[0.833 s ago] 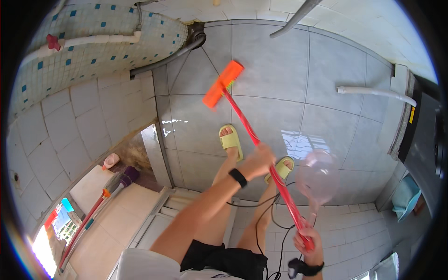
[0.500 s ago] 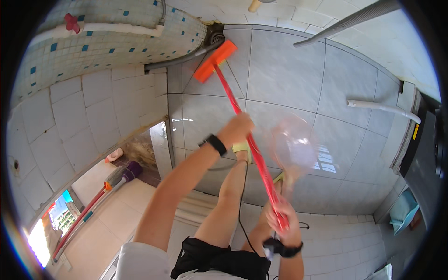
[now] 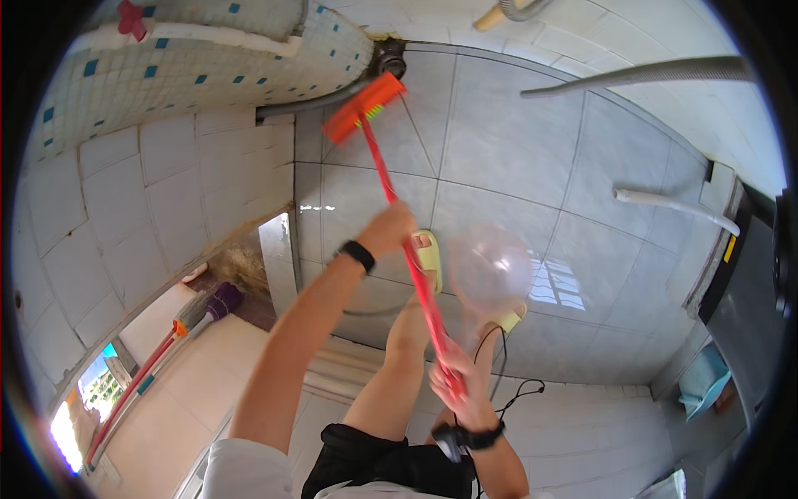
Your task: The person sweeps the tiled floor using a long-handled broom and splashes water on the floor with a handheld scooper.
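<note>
A floor brush with a red pole [image 3: 426,303] and an orange head [image 3: 364,110] reaches away from me across the grey tiles. Yellow-green bristles show at the head's edge, by the floor drain [image 3: 389,60] in the far left corner. My left hand [image 3: 389,229] is wrapped round the pole partway down, a black band on its wrist. Closer to my body, my right hand [image 3: 461,382] grips the pole's upper end. A translucent round shape [image 3: 490,270], too blurred to name, appears right of the pole.
I stand in yellow-green slippers [image 3: 428,262] on shiny tiles. Grey hoses [image 3: 640,76] hang at the far right and run along the left wall. A white pipe [image 3: 673,208] juts from the right. Mops [image 3: 158,366] lie beyond the left ledge; a black cable [image 3: 519,391] dangles near my leg.
The brush head has shifted a little left, close beside the drain. Both hands have moved left with the pole, still gripping it.
</note>
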A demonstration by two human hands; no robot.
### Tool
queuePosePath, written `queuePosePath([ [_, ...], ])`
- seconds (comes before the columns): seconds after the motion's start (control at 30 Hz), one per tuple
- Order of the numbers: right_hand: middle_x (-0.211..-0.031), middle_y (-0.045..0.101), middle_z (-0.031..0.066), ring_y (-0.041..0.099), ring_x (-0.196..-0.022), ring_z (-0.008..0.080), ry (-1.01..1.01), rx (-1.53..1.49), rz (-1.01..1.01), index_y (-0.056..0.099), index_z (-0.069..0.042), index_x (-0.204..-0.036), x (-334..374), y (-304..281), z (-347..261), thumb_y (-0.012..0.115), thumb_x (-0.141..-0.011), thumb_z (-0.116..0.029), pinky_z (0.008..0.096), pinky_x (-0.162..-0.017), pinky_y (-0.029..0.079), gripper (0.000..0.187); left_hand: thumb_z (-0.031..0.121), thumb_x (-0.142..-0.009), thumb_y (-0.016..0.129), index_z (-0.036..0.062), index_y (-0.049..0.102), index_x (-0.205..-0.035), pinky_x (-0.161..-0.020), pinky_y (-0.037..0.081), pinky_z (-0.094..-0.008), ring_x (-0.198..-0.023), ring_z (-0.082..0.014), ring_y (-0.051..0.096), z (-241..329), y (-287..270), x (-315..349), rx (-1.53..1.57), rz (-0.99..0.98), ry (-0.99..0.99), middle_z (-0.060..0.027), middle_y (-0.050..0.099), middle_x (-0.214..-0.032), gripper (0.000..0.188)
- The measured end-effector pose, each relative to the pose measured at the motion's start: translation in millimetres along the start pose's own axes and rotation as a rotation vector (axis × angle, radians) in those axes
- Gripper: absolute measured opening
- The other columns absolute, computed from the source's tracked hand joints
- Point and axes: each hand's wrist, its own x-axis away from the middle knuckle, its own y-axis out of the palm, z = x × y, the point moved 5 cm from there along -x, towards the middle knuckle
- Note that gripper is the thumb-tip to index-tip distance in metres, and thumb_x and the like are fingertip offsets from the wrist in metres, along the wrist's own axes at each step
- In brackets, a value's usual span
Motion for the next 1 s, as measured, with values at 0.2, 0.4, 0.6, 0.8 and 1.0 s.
queuePosePath([
  [0.2, -0.053, 0.043, 0.0006, 0.039, -0.043, 0.0092, -0.028, -0.010, -0.099, 0.045, -0.006, -0.102, 44, -31, -10, 0.052, -0.076, -0.017, 0.0215, -0.040, 0.032, 0.030, 0.012, -0.053, 0.059, 0.0077, 0.052, -0.052, -0.060, 0.039, -0.0386, -0.066, -0.0281, 0.048, 43, 8, -12, 0.008, -0.095, -0.050, -0.0102, 0.050, -0.060, 0.008],
  [0.4, -0.042, 0.037, 0.0051, 0.034, -0.031, 0.0134, -0.176, -0.154, 0.115, 0.040, 0.002, -0.108, 244, -178, -30, 0.051, -0.072, -0.013, 0.0234, -0.026, 0.026, 0.041, 0.019, -0.054, 0.059, 0.0078, 0.053, -0.050, -0.056, 0.037, -0.0365, -0.052, -0.0272, 0.049, 286, 54, -78, 0.138, -0.146, 0.152, -0.0099, 0.049, -0.049, 0.013],
  [0.6, -0.042, 0.035, 0.0082, 0.032, -0.031, 0.0155, -0.354, -0.261, 0.157, 0.026, -0.008, -0.126, 394, -317, -14, 0.040, -0.071, -0.014, 0.0257, -0.028, 0.030, 0.057, 0.013, -0.061, 0.055, 0.0105, 0.057, -0.052, -0.059, 0.036, -0.0323, -0.054, -0.0226, 0.052, 476, 122, -115, 0.203, -0.247, 0.259, -0.0070, 0.054, -0.053, 0.010],
  [0.8, -0.043, 0.035, 0.0066, 0.033, -0.033, 0.0151, -0.285, -0.371, 0.159, 0.028, -0.013, -0.124, 392, -369, -26, 0.040, -0.073, -0.016, 0.0243, -0.029, 0.028, 0.053, 0.011, -0.059, 0.056, 0.0100, 0.058, -0.053, -0.063, 0.037, -0.0326, -0.057, -0.0231, 0.053, 503, 190, -144, 0.227, -0.251, 0.208, -0.0070, 0.054, -0.054, 0.007],
  [1.0, -0.044, 0.037, 0.0048, 0.033, -0.033, 0.0133, -0.141, -0.288, 0.101, 0.038, -0.013, -0.113, 284, -352, -67, 0.042, -0.073, -0.017, 0.0245, -0.029, 0.027, 0.040, 0.009, -0.059, 0.056, 0.0074, 0.059, -0.055, -0.062, 0.039, -0.0352, -0.062, -0.0257, 0.054, 395, 166, -170, 0.041, -0.190, 0.186, -0.0099, 0.055, -0.057, 0.005],
])
